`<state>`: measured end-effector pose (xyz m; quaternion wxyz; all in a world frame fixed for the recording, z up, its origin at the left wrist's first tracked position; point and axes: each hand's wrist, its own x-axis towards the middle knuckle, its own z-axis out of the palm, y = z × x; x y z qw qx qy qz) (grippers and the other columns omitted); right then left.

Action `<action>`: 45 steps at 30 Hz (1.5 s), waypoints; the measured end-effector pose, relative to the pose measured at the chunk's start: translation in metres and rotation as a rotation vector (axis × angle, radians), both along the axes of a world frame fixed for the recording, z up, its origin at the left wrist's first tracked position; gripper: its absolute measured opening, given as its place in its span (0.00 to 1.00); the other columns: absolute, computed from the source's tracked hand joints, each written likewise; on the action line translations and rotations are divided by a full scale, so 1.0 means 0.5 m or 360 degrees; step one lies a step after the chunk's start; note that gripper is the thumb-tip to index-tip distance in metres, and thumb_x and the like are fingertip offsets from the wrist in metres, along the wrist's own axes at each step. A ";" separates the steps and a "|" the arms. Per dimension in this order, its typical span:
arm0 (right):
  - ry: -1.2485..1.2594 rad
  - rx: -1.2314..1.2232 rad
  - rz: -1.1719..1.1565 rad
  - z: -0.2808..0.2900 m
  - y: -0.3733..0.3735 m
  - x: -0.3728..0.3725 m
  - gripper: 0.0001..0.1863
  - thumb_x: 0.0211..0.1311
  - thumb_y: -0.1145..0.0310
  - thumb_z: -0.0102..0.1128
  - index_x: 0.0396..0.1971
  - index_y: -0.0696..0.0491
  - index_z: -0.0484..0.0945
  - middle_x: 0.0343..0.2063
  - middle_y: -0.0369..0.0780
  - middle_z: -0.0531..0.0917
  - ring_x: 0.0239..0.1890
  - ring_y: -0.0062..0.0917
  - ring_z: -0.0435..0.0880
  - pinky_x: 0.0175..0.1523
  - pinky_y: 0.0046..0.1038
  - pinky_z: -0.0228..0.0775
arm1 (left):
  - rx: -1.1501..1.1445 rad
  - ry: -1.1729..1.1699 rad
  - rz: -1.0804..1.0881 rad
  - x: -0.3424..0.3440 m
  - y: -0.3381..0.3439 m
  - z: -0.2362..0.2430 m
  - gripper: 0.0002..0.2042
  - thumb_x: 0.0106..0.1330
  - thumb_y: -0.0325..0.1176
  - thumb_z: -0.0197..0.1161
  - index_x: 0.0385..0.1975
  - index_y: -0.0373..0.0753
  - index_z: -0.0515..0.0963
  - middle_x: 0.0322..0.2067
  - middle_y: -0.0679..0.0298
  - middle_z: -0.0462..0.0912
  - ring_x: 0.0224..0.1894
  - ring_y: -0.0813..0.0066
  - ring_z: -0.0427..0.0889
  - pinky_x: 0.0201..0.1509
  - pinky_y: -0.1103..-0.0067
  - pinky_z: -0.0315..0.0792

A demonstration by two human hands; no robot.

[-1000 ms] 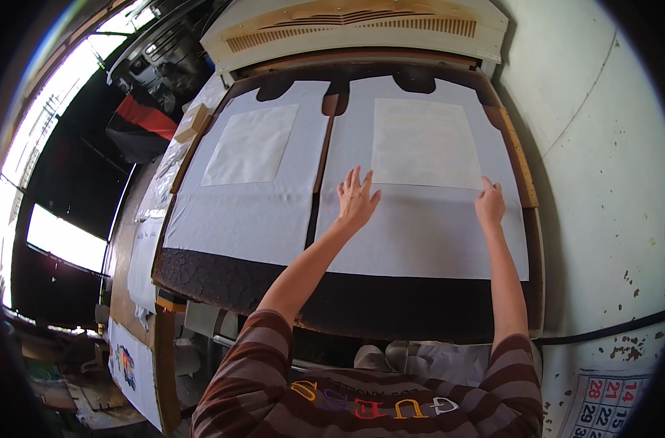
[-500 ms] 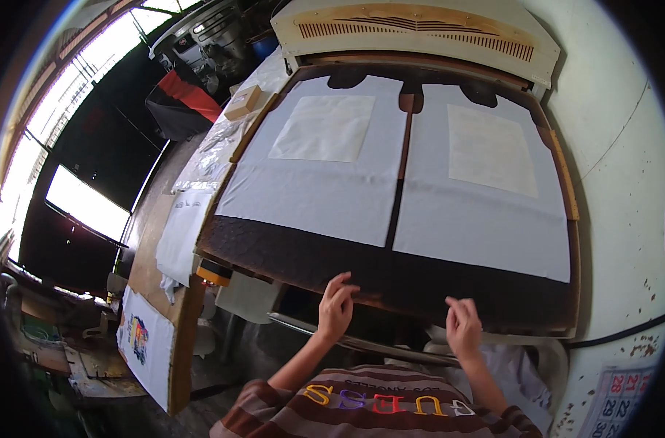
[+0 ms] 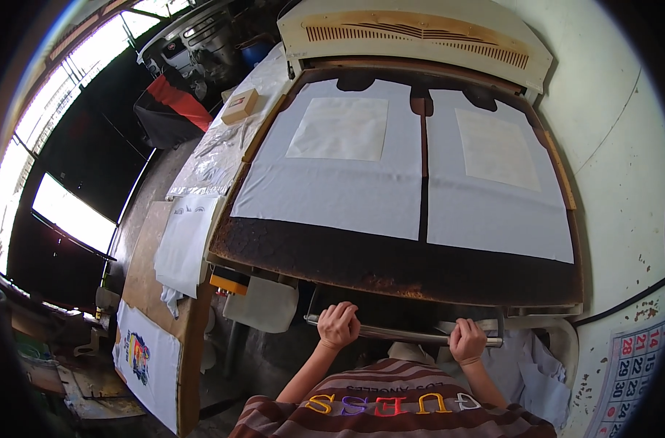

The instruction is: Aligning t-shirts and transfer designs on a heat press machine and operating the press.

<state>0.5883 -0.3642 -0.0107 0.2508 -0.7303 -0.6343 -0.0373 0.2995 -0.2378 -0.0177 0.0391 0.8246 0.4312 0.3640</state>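
Below the press bed (image 3: 391, 255), both hands' fingers (image 3: 340, 321) wrap closed around the metal bar (image 3: 405, 335).

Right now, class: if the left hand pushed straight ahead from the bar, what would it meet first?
Probably the dark front edge of the press bed, just beyond the metal bar that the left hand grips; depth is uncertain.

Single head-worn fisheye — steeply downward, close above the press bed (image 3: 391, 255).
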 end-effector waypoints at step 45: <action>-0.0107 0.0132 -0.0137 -0.072 0.657 0.287 0.12 0.52 0.66 0.48 0.15 0.55 0.73 0.17 0.42 0.78 0.23 0.36 0.78 0.29 0.35 0.70 | -0.0287 0.0085 0.1021 0.016 0.462 -0.108 0.23 0.51 0.29 0.57 0.49 0.38 0.64 0.55 0.52 0.59 0.57 0.54 0.60 0.55 0.63 0.55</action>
